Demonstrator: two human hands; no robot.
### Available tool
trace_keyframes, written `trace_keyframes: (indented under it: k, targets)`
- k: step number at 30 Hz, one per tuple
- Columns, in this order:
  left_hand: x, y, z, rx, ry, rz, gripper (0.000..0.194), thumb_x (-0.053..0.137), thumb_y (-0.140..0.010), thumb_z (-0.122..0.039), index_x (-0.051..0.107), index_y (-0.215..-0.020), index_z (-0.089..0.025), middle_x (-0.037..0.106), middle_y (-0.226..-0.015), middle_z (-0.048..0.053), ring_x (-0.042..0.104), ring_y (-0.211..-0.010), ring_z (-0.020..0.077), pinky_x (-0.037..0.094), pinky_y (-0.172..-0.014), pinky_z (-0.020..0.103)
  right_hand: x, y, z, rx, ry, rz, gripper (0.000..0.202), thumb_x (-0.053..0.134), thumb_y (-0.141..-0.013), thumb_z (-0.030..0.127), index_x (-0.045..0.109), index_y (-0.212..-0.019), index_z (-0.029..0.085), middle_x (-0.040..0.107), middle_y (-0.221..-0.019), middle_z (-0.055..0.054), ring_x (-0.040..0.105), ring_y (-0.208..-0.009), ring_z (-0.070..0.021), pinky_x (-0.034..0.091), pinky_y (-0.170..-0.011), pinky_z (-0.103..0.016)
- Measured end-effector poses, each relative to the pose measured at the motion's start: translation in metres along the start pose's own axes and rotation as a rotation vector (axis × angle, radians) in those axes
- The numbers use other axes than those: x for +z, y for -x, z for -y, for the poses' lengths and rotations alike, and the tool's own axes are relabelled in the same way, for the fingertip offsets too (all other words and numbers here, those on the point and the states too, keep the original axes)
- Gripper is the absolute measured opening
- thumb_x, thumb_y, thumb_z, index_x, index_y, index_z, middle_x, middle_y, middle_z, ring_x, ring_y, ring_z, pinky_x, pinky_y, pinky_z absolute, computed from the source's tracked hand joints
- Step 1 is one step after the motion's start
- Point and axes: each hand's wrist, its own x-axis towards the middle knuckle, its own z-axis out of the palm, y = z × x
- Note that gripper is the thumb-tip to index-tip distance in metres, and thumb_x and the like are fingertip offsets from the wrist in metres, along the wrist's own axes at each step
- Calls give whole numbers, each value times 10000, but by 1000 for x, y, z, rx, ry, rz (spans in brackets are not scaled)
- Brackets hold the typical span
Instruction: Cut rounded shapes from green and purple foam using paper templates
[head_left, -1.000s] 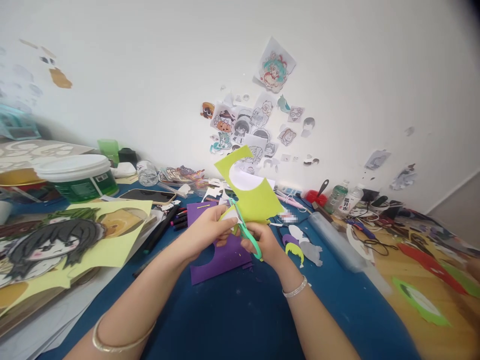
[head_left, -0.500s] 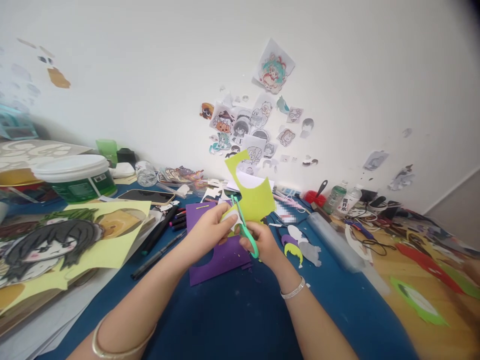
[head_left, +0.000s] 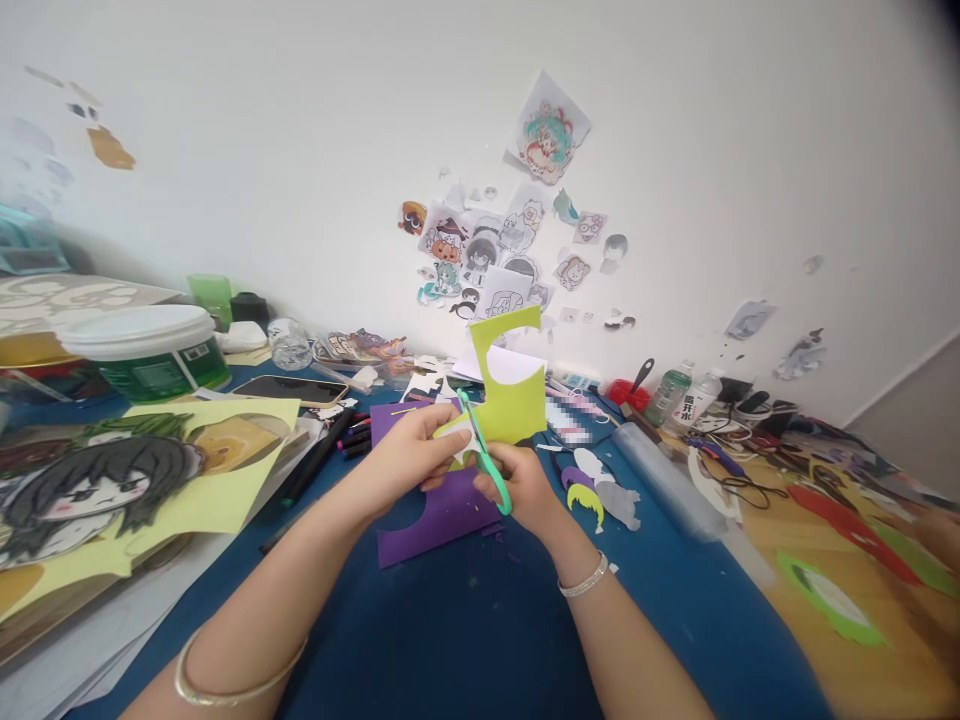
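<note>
My left hand (head_left: pixel 421 446) pinches a yellow-green sheet (head_left: pixel 517 408) with a white paper piece (head_left: pixel 454 441) lying against it under the thumb. A big curved notch is cut out of the sheet, which stands up beyond my hands. My right hand (head_left: pixel 521 480) has its fingers in the handles of teal scissors (head_left: pixel 493 480). Their blades point up and away, at the sheet's edge beside my left thumb. Beneath both hands a purple sheet (head_left: pixel 442 530) with a curved cutout rests on the blue table cover (head_left: pixel 450 630).
Small cutouts, among them a yellow-green crescent (head_left: pixel 585 500), lie to the right. Pens (head_left: pixel 319 460), a phone (head_left: pixel 289 390) and a white-lidded tub (head_left: pixel 142 350) are on the left. Bottles (head_left: pixel 671 388) stand at the back right. A blurred hand (head_left: pixel 941 535) shows at the right edge.
The yellow-green sheet has turned clockwise, its upper arm swinging to the right. My hands and the scissors have shifted slightly left. A blurred hand has appeared at the right edge.
</note>
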Motion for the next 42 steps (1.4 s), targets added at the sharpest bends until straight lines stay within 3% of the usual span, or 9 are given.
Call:
trace_keyframes:
  k: [7, 11, 22, 33, 39, 42]
  targets:
    - [-2, -3, 4, 62, -119, -9, 205, 461, -788, -359, 449, -711, -170, 508, -605, -42, 513, -466, 88, 446, -502, 231, -1, 0, 0, 9, -62, 31, 364, 551, -750, 472, 572, -853, 124, 426, -558, 33, 334, -471, -68, 292, -439, -191]
    - [-5, -2, 4, 71, -263, 21, 196, 448, -802, -334, 461, -701, -167, 483, -572, -49, 503, -448, 88, 419, -468, 215, -1, 0, -2, -11, -69, 46, 399, 517, -761, 507, 560, -856, 122, 393, -556, 33, 344, -488, -80, 302, -456, -200]
    - [-5, -4, 10, 19, -281, 10, 183, 451, -802, -317, 477, -696, -170, 469, -526, -56, 500, -406, 89, 407, -427, 206, -4, 0, 2, -4, 1, 98, 428, 505, -753, 546, 552, -829, 127, 408, -645, 9, 343, -558, -92, 307, -500, -206]
    - [-7, 0, 1, 6, -221, 37, 198, 480, -794, -327, 472, -673, -170, 466, -471, -63, 484, -389, 84, 405, -416, 196, 1, 2, 0, -8, -37, 49, 372, 521, -767, 500, 556, -817, 133, 354, -546, 45, 319, -491, -79, 275, -462, -205]
    - [-7, 1, -2, -73, -77, 68, 187, 518, -770, -337, 506, -731, -155, 614, -633, 7, 615, -583, 145, 499, -593, 277, 0, 1, 0, -30, 50, 33, 359, 491, -785, 494, 545, -763, 140, 392, -566, 33, 341, -510, -82, 283, -468, -201]
    - [-5, -1, 0, -78, -6, 38, 168, 548, -747, -313, 488, -729, -158, 597, -590, -10, 584, -553, 123, 471, -572, 253, 0, 1, -3, -30, 75, -17, 334, 514, -777, 473, 551, -780, 141, 379, -542, 43, 333, -490, -77, 282, -453, -196]
